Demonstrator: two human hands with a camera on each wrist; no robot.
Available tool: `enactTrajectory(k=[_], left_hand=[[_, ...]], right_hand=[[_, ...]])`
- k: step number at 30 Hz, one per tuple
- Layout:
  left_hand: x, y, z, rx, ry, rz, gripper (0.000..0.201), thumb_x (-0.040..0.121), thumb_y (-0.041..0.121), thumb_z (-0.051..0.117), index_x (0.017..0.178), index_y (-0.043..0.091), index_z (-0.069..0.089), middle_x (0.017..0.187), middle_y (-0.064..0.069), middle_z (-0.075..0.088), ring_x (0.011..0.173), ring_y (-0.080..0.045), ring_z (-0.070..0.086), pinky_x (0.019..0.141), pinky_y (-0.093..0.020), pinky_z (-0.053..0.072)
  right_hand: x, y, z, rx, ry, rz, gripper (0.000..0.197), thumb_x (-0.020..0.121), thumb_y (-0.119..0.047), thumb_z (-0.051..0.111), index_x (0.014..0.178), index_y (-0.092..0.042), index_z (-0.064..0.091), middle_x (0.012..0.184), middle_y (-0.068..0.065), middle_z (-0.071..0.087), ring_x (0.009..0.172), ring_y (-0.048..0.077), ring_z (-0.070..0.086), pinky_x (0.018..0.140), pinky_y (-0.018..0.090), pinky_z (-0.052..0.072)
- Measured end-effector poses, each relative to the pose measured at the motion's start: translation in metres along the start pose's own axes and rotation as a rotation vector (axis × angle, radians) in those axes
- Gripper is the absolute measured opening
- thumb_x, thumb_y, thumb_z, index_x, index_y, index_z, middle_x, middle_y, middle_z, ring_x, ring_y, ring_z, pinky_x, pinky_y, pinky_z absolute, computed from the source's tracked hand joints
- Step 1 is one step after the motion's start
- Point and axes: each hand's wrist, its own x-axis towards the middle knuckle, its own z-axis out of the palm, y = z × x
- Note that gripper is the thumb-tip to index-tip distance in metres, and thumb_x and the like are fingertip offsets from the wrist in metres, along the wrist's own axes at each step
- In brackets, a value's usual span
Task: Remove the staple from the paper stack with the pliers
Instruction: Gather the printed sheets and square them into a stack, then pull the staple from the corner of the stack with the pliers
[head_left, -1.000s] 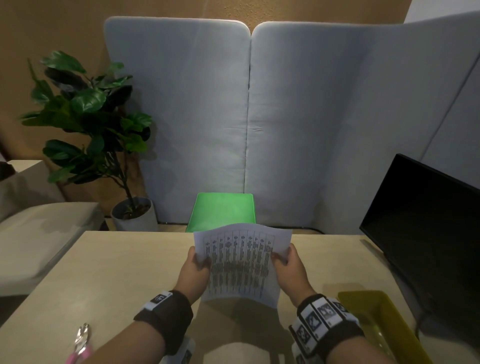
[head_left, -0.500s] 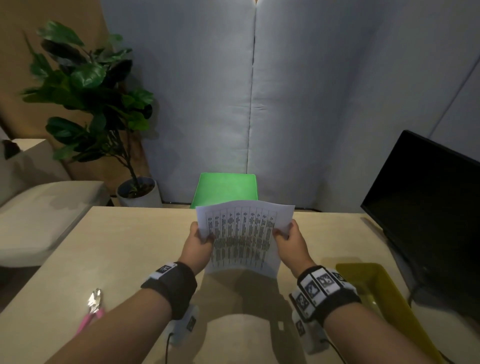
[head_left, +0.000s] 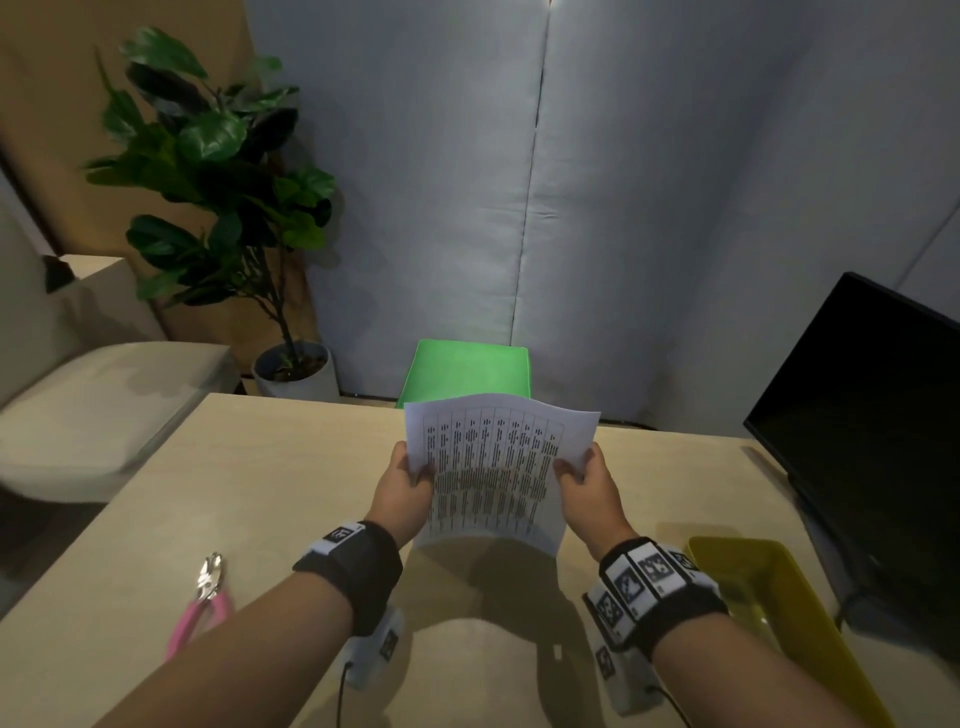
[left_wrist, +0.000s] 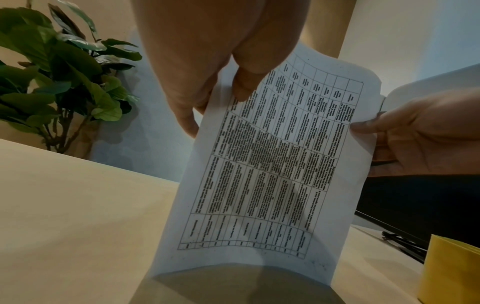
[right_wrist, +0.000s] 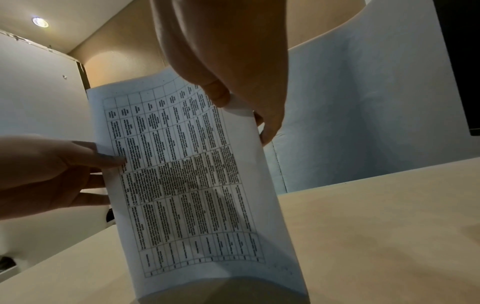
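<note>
A white paper stack (head_left: 493, 473) printed with a table stands upright above the beige table (head_left: 260, 493), bowed toward me. My left hand (head_left: 408, 480) pinches its left edge, thumb on the printed face (left_wrist: 244, 86). My right hand (head_left: 582, 475) pinches the right edge (right_wrist: 233, 98). The same paper stack fills the left wrist view (left_wrist: 272, 164) and the right wrist view (right_wrist: 187, 181). Pink-handled pliers (head_left: 200, 603) lie on the table at the near left, apart from both hands. I see no staple in any view.
A yellow tray (head_left: 779, 613) sits on the table at the near right. A black monitor (head_left: 872, 431) stands at the right edge. Beyond the far edge are a green chair (head_left: 467, 369), a potted plant (head_left: 218, 182) and grey padded screens.
The head view has tilted downward, so more of the table and the whole pliers show. Both hands still hold the paper upright in about the same place.
</note>
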Motion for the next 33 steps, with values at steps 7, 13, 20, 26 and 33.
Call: enactTrajectory(k=[7, 13, 20, 26, 33], left_hand=[[0.002, 0.014, -0.044, -0.022, 0.117, 0.057, 0.008, 0.097, 0.010, 0.042, 0.105, 0.008, 0.043, 0.092, -0.006, 0.058, 0.084, -0.024, 0.059, 0.060, -0.029, 0.047], [0.003, 0.028, -0.120, -0.127, 0.249, 0.112, 0.013, 0.099, 0.013, 0.042, 0.108, 0.023, 0.044, 0.097, 0.005, 0.060, 0.084, -0.008, 0.061, 0.057, -0.020, 0.047], [0.012, 0.011, -0.209, -0.150, 0.402, 0.090, 0.012, 0.099, 0.017, 0.039, 0.106, 0.026, 0.043, 0.096, 0.007, 0.062, 0.085, -0.010, 0.062, 0.060, -0.023, 0.044], [0.013, -0.005, -0.253, -0.101, 0.471, 0.092, 0.013, 0.099, 0.011, 0.039, 0.103, 0.023, 0.042, 0.087, 0.018, 0.056, 0.076, 0.003, 0.055, 0.056, -0.015, 0.038], [0.022, -0.024, -0.281, -0.107, 0.432, 0.088, 0.016, 0.098, 0.010, 0.041, 0.101, 0.025, 0.043, 0.091, 0.014, 0.061, 0.077, 0.001, 0.060, 0.047, -0.006, 0.045]], right_hand=[[-0.001, -0.025, 0.029, 0.089, -0.048, -0.059, 0.027, 0.097, -0.010, 0.049, 0.123, -0.016, 0.043, 0.112, 0.003, 0.057, 0.100, 0.020, 0.057, 0.085, 0.035, 0.049], [0.003, -0.038, 0.087, -0.042, -0.097, -0.098, 0.041, 0.082, -0.013, 0.071, 0.109, -0.019, 0.041, 0.106, 0.006, 0.050, 0.090, 0.024, 0.054, 0.084, 0.040, 0.049], [-0.013, -0.037, 0.177, -0.431, -0.429, -0.225, 0.026, 0.079, -0.019, 0.072, 0.095, -0.018, 0.051, 0.107, 0.007, 0.050, 0.089, 0.019, 0.050, 0.084, 0.029, 0.043], [-0.047, -0.043, 0.249, -0.892, -0.921, -0.356, 0.035, 0.087, -0.025, 0.064, 0.120, -0.021, 0.052, 0.125, 0.007, 0.042, 0.109, 0.027, 0.052, 0.094, 0.037, 0.044], [-0.072, -0.034, 0.332, -1.019, -1.069, -0.590, 0.049, 0.083, -0.010, 0.065, 0.127, -0.025, 0.051, 0.134, 0.009, 0.041, 0.121, 0.030, 0.045, 0.102, 0.043, 0.042]])
